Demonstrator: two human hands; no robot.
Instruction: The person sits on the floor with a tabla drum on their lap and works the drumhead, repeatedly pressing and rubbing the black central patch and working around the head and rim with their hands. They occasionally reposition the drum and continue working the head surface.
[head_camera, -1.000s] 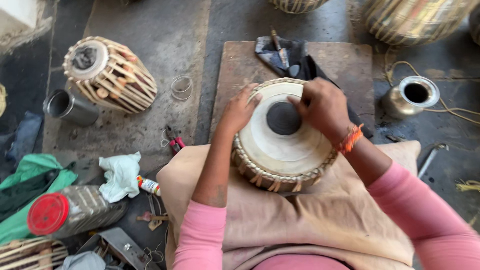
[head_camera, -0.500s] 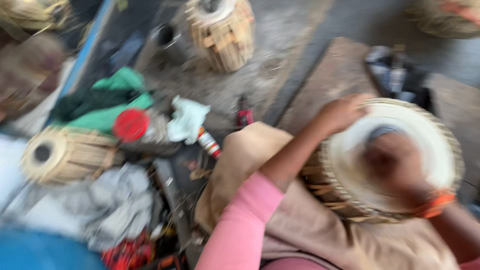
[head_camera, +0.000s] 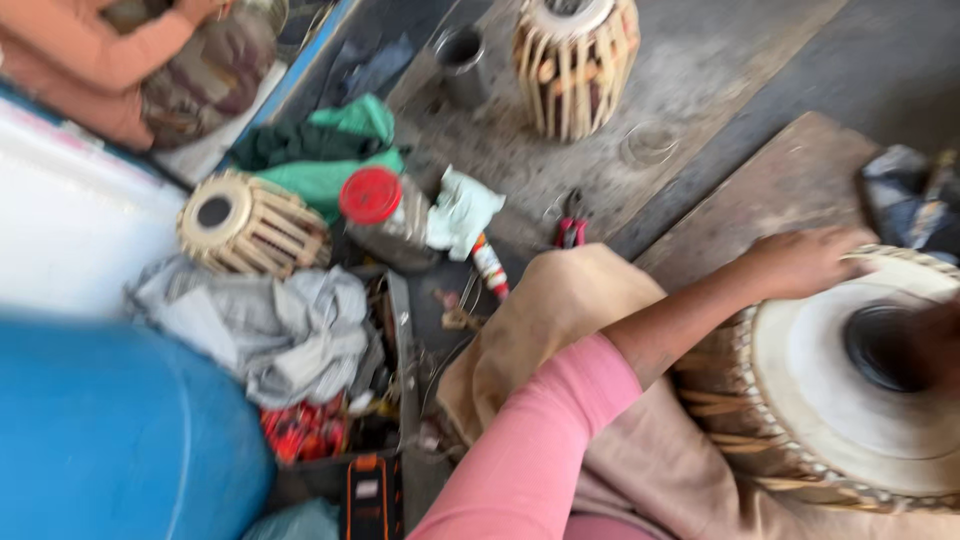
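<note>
The tabla drum (head_camera: 850, 400) lies at the lower right of the view, resting on the tan cloth (head_camera: 560, 330) that covers the person's lap, its pale skin head facing up with a black round patch (head_camera: 885, 345) near the middle and laced straps running down its side. The left hand (head_camera: 805, 262), at the end of a pink sleeve (head_camera: 530, 450), rests on the far rim of the drum, its fingers (head_camera: 850, 245) curled over the edge and touching the head. The right hand (head_camera: 935, 335) shows only as a dark blur at the frame's right edge, over the black patch; whether its fingers are clenched or released cannot be told. Just left of the lap lies an open toolbox (head_camera: 350, 440) with red items inside, partly under a crumpled grey cloth (head_camera: 270, 320), and beside that a large blue drum-shaped container (head_camera: 110, 440). Farther out on the floor stand a small tabla (head_camera: 245, 222) with wooden pegs, a jar with a red lid (head_camera: 372, 197), a white rag (head_camera: 460, 210), red-handled pliers (head_camera: 570, 232) and green cloth (head_camera: 330, 160). Beyond these are a wooden board (head_camera: 790, 185), a metal cup (head_camera: 462, 60) and another strapped drum (head_camera: 575, 60). At the top left another person's sleeve (head_camera: 90, 55) is in view.
</note>
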